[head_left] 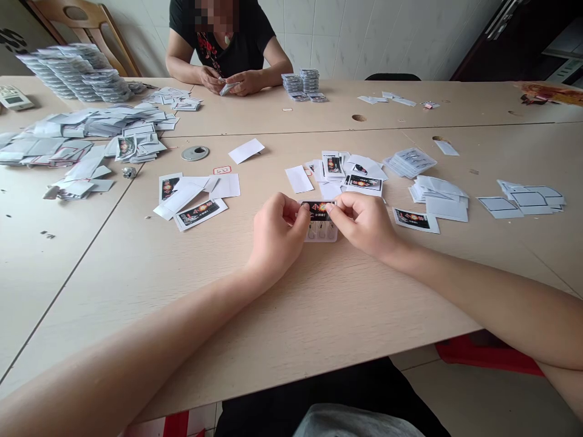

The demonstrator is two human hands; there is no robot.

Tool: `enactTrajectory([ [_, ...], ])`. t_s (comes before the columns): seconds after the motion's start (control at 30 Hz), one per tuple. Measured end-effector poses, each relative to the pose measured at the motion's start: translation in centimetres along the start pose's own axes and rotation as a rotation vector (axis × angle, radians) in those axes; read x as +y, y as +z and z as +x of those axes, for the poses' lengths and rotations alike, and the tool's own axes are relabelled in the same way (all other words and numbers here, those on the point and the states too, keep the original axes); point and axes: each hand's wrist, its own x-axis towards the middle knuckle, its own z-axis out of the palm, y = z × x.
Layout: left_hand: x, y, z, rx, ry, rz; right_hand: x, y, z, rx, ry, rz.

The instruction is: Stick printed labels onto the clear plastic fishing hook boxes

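Note:
Between my two hands is a small clear plastic pack (pixel 321 229) with a black printed label across its top and thin hook-like shapes inside. My left hand (pixel 281 233) pinches the label's left end between thumb and fingers. At the right end, the thumb and bent fingers of my right hand (pixel 364 221) grip the same pack. Just beyond the hands lies a loose heap of printed cards (pixel 364 184), some black face up and some white. To the right, a stack of clear packs (pixel 410 162) lies beside a pile of white cards (pixel 444 197).
Across the table a person (pixel 223 48) handles a small item, with stacked packs (pixel 310 85) nearby. Far left are a large stack of packs (pixel 82 71) and heaped cards (pixel 91 124). More cards (pixel 200 213) lie left of my hands, others (pixel 531 199) at right.

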Motion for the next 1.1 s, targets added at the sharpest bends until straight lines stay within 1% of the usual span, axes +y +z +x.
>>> enactTrajectory([
  [0.5,-0.03,0.02,0.02,-0.005,0.005,-0.010,0.03,0.03,-0.14,0.011,0.029,0.002],
  [0.77,0.19,-0.05,-0.12,-0.006,-0.020,-0.006,-0.03,0.12,-0.10,0.010,0.031,0.017],
  [0.97,-0.03,0.00,-0.02,-0.047,-0.004,-0.099,-0.03,0.12,-0.01,0.012,0.049,0.030],
  [1.1,-0.28,0.01,-0.01,-0.054,0.025,-0.111,0.00,0.07,-0.01,0.013,0.061,0.034],
])
